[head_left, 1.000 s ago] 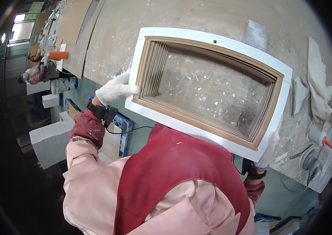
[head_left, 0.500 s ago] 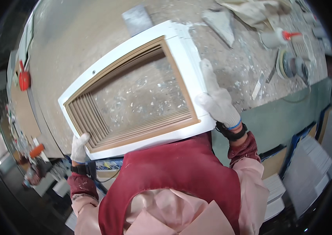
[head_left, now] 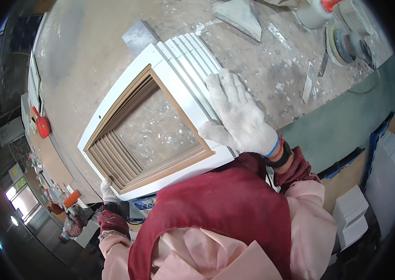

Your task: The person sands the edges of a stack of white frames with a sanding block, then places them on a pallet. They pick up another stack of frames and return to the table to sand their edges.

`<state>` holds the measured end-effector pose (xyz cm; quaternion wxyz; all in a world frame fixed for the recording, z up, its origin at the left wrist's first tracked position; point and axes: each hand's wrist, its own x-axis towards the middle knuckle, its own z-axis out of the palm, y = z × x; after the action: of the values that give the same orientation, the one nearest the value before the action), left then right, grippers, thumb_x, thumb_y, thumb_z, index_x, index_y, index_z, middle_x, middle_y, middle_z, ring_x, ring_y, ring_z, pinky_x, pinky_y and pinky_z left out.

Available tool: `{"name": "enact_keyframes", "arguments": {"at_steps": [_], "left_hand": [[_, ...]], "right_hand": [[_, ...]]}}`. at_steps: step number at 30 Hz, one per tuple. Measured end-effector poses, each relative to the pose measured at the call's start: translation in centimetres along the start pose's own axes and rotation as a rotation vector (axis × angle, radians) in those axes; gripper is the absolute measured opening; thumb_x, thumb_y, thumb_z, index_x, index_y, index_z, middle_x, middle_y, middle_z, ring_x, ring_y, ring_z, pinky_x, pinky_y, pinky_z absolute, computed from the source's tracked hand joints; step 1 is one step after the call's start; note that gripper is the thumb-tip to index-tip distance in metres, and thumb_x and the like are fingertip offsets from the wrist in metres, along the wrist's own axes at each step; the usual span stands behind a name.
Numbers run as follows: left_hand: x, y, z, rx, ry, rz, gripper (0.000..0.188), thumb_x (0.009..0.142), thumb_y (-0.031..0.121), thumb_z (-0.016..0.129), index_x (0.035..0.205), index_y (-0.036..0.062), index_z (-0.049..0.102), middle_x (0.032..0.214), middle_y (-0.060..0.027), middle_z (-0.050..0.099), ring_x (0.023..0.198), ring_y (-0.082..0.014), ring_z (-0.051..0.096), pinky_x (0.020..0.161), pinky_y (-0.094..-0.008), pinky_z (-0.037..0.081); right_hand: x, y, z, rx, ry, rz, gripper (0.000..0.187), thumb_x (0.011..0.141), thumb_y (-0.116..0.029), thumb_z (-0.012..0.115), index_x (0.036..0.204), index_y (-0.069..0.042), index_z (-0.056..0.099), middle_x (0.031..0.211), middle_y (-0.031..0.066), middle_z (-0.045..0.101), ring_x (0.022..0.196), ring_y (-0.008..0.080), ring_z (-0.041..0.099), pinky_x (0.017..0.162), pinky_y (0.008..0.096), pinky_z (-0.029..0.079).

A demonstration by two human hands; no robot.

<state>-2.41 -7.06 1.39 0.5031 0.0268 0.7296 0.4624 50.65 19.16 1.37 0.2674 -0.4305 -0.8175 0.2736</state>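
A stack of several white frames (head_left: 127, 88) with brown inner edges lies on the worktable before me, around an opening where the tabletop shows. My right hand (head_left: 242, 114), in a white knitted glove, lies flat against the stack's stepped right side with fingers stretched out and thumb toward the top frame. At the near left corner my left hand (head_left: 109, 190), also gloved, grips the edge of the stack; most of its fingers are hidden beneath or behind the corner. On the right, the frames' edges are fanned out like steps.
A grey block (head_left: 140, 37) touches the far side of the stack. Farther right are a grey wedge-shaped piece (head_left: 239, 17), a white bottle (head_left: 310, 16), tape rolls (head_left: 339, 44) and a thin blade-like strip (head_left: 308, 83). A red tool (head_left: 42, 126) sits left; another person (head_left: 72, 224) is far left.
The stack's right edges have spread into clearer steps. My right hand has turned flatter against that side, its fingers more visible. My view has shifted and turned slightly.
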Motion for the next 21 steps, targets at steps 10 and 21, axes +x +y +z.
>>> {"name": "enact_keyframes", "arguments": {"at_steps": [10, 21], "left_hand": [[-2.4, 6.9, 2.9, 0.344, -0.058, 0.089, 0.076, 0.079, 0.023, 0.074, 0.141, -0.0018, 0.04, 0.125, -0.0183, 0.058, 0.118, -0.0323, 0.057, 0.102, -0.0415, 0.046], [-0.6, 14.2, 29.5, 1.768, -0.15, 0.993, 0.098, 0.07, 0.037, 0.08, 0.148, 0.0037, 0.031, 0.142, -0.0203, 0.048, 0.131, -0.0328, 0.047, 0.108, -0.0397, 0.037]], "right_hand": [[-2.6, 4.2, 3.0, 0.464, 0.068, 0.176, 0.093, 0.087, -0.057, 0.058, 0.145, 0.009, 0.026, 0.144, 0.0383, 0.029, 0.134, 0.0524, 0.033, 0.111, 0.0494, 0.031], [-2.3, 3.6, 2.0, 0.156, -0.141, 0.083, 0.098, 0.091, -0.064, 0.044, 0.146, 0.013, 0.019, 0.148, 0.0391, 0.023, 0.14, 0.0498, 0.023, 0.116, 0.0452, 0.022]]}}
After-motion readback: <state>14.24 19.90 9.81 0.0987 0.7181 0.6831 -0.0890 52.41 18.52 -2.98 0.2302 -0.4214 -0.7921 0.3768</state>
